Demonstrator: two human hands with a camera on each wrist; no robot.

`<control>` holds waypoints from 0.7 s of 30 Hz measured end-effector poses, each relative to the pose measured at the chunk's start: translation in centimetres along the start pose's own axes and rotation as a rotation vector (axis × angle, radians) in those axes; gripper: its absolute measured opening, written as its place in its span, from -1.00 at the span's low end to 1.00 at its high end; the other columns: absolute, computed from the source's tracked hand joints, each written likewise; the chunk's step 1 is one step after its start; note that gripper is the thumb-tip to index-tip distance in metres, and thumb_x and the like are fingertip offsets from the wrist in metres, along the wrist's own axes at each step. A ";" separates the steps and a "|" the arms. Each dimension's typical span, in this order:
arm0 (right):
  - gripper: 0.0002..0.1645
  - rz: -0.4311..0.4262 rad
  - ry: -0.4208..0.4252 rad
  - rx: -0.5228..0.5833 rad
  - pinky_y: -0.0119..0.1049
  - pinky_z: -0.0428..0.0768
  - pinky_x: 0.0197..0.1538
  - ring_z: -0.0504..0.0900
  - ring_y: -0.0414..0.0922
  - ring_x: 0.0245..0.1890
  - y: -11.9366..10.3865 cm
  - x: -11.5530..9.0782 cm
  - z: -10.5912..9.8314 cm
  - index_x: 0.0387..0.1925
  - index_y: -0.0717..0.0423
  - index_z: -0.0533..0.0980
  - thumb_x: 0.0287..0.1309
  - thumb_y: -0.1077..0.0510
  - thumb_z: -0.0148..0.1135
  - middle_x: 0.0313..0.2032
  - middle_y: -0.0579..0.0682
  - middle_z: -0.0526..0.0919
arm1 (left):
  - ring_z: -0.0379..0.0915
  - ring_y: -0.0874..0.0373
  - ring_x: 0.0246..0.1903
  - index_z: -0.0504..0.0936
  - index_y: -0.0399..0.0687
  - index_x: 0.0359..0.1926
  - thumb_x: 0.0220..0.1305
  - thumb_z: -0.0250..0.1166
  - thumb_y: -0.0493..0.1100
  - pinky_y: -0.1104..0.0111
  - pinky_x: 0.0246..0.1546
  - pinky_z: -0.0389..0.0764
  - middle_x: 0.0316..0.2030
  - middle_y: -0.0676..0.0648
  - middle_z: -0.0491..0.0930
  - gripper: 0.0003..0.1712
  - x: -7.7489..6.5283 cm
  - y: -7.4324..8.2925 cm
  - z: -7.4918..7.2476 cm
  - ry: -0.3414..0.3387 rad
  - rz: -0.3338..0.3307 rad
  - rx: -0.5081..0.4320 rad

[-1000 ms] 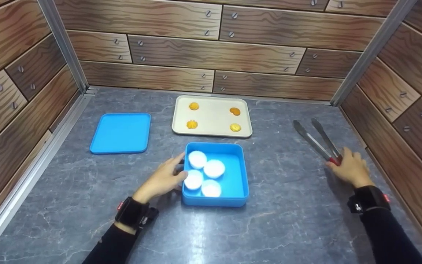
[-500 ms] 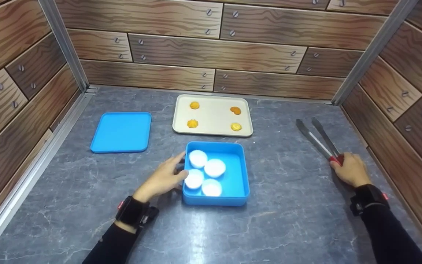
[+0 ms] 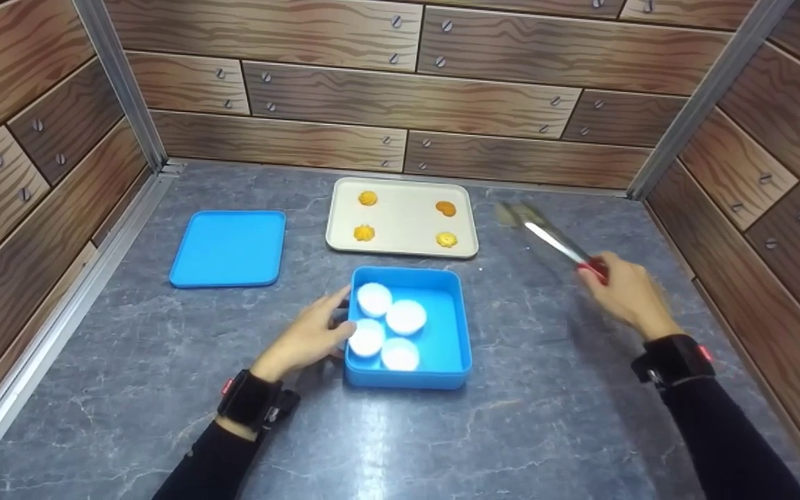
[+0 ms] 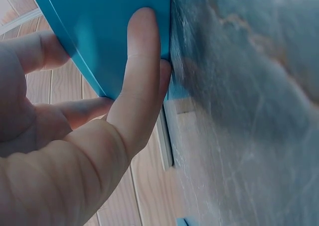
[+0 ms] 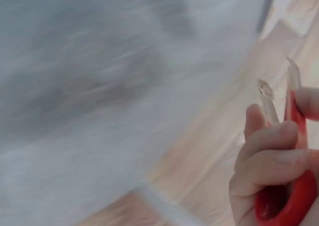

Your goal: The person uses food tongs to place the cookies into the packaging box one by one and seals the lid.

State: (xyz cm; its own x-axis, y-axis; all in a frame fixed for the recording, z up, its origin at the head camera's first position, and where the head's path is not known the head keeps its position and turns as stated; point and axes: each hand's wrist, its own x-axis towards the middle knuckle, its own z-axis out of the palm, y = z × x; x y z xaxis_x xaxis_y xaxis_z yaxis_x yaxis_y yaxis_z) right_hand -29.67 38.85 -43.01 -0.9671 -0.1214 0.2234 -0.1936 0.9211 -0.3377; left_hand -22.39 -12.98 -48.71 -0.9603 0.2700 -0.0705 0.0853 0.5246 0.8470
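My left hand point(image 3: 306, 340) rests against the left side of a blue square box point(image 3: 445, 326). In the left wrist view, fairly straight fingers point(image 4: 143, 52) touch the box's outer wall point(image 4: 107, 27), with the thumb at its rim. Several white round cups point(image 3: 405, 317) sit in the left part of the box. My right hand point(image 3: 626, 292) grips metal tongs point(image 3: 553, 237) by their red handles, off to the right. Their tips are blurred and point toward the tray. In the right wrist view, the fingers curl round the red handle point(image 5: 296, 198).
Behind the box lies a cream tray point(image 3: 403, 222) with several small yellow and orange-brown cookies point(image 3: 364, 233) spread over it. A flat blue lid point(image 3: 230, 248) lies at the left. Wood-patterned walls point(image 3: 330, 90) enclose the grey marbled table point(image 3: 511, 430) at the back and sides.
My right hand has moved left and away from me, carrying the tongs toward the tray. The tong arms look closer together. My left hand and the box have stayed in place.
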 end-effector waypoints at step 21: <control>-0.55 -0.074 -0.239 -0.063 -0.17 0.57 -0.36 0.65 -0.06 -0.37 -8.2 3.0 1.4 0.16 0.15 0.68 0.48 -0.06 0.27 -0.22 0.06 0.79 | 0.61 -0.12 0.19 0.09 0.08 0.71 0.50 0.24 -0.09 0.19 -0.09 0.82 0.58 -0.26 0.24 -0.13 -0.1 0.1 0.1 -0.018 -0.009 -0.120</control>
State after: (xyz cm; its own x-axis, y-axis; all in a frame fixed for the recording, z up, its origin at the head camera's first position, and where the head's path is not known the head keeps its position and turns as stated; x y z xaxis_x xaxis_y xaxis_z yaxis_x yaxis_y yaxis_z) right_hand -31.26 30.41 -40.83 -0.9636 -0.2666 0.0203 -0.2621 0.9268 -0.2688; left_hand -22.27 -12.85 -48.70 -0.9557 0.2813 -0.0869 0.0437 0.4273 0.9031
